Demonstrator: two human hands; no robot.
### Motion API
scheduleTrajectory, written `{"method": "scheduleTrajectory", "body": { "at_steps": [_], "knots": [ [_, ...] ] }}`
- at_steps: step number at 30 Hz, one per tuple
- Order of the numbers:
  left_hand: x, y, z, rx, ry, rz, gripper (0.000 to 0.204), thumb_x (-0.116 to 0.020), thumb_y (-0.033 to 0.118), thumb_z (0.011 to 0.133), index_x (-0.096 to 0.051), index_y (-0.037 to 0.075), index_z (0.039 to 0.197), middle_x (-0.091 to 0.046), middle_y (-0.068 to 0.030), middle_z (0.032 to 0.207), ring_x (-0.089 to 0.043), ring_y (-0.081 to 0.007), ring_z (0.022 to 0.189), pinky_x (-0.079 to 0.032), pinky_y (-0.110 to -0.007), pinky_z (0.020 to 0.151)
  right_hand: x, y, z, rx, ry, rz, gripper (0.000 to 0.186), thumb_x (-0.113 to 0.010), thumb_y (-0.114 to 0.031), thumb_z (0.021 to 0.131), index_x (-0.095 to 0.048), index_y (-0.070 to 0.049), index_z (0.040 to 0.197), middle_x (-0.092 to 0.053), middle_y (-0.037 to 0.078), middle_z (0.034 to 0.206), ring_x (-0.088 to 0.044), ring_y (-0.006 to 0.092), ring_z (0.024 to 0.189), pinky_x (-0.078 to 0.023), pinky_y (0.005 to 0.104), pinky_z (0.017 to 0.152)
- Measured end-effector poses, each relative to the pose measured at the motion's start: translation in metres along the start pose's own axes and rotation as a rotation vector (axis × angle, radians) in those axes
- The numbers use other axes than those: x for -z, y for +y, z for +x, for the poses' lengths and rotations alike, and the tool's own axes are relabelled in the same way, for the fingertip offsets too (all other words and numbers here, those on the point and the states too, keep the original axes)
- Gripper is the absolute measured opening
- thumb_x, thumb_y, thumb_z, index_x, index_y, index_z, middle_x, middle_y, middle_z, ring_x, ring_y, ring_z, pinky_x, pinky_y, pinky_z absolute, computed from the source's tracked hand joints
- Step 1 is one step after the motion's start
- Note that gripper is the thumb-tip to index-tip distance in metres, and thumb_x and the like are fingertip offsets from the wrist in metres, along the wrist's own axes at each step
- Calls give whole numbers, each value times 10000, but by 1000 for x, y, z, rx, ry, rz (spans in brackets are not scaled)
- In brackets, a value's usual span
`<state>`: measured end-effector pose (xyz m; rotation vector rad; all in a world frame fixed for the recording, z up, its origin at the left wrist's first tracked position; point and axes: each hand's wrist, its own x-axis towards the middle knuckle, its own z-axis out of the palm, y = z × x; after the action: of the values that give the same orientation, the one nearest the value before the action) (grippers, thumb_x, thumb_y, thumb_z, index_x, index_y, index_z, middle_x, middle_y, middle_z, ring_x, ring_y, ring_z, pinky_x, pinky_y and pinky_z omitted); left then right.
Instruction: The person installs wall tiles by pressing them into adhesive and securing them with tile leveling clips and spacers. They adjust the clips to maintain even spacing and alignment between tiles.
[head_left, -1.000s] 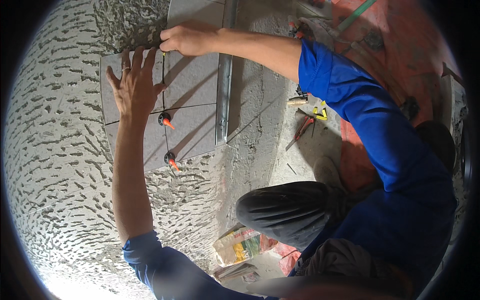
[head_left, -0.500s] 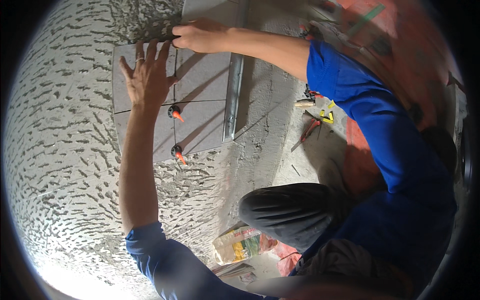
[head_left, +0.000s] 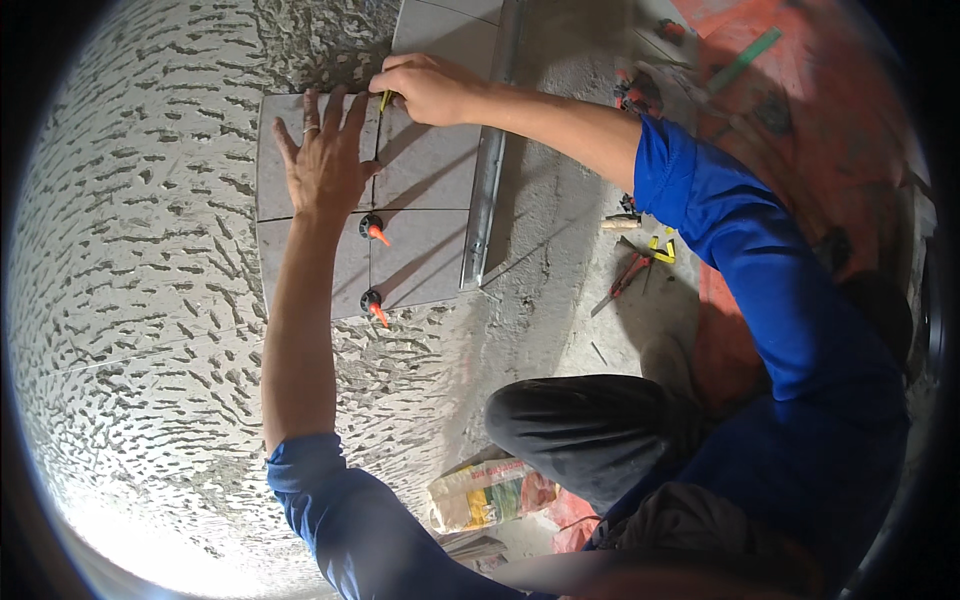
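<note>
My left hand [head_left: 325,172] lies flat with spread fingers on the upper-left grey tile [head_left: 273,185], its fingertips at the tile's top edge. Pinched in my right hand [head_left: 430,90] is a small yellow tile spacer [head_left: 385,100], held at the upper end of the upright joint between two tiles. Lower on that joint sit two round black tile levelers with orange handles, an upper leveler [head_left: 372,228] and a lower leveler [head_left: 373,302]. A metal profile [head_left: 486,210] runs along the right edge of the tiles.
Rough, ridged mortar [head_left: 180,270] surrounds the tiles on the left and below. On the floor at right lie red-handled pliers [head_left: 625,278], yellow pieces [head_left: 663,249] and red sheeting [head_left: 718,325]. A printed bag [head_left: 490,495] lies near my knee [head_left: 560,415].
The whole view has shifted, so the tiles appear slightly farther right. The yellow spacer in my right hand shows more plainly. My left hand stays on the same tile.
</note>
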<state>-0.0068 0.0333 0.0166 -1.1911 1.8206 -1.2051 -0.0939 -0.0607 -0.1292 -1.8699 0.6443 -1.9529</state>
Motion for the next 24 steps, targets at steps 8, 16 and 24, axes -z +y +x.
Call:
{"method": "scheduleTrajectory", "body": {
  "at_steps": [8,16,24],
  "knots": [
    [15,-49,-31,190,317,-141,631,-750,397,792,-518,263,1363,-511,-9,1406,-426,-225,1335,-263,-536,1098,4,5,-6,-154,-56,125,222,-698,-37,788,-705,-49,1009,-672,122,918,-656,295,888,-510,391,757],
    [12,-98,-63,559,297,-456,435,-768,395,786,-686,217,1174,-739,-30,927,-699,-184,776,-523,-342,706,-5,4,0,-143,-66,34,140,-715,-125,817,-718,-94,954,-685,106,869,-657,253,870,-507,389,728],
    [3,-101,-75,670,79,-477,408,-756,420,776,-729,190,1112,-741,-59,955,-703,-215,894,-515,-361,803,-3,-22,-22,-164,212,55,178,-747,-225,808,-700,-112,937,-671,61,787,-640,211,713,-495,355,645]
  ]
}}
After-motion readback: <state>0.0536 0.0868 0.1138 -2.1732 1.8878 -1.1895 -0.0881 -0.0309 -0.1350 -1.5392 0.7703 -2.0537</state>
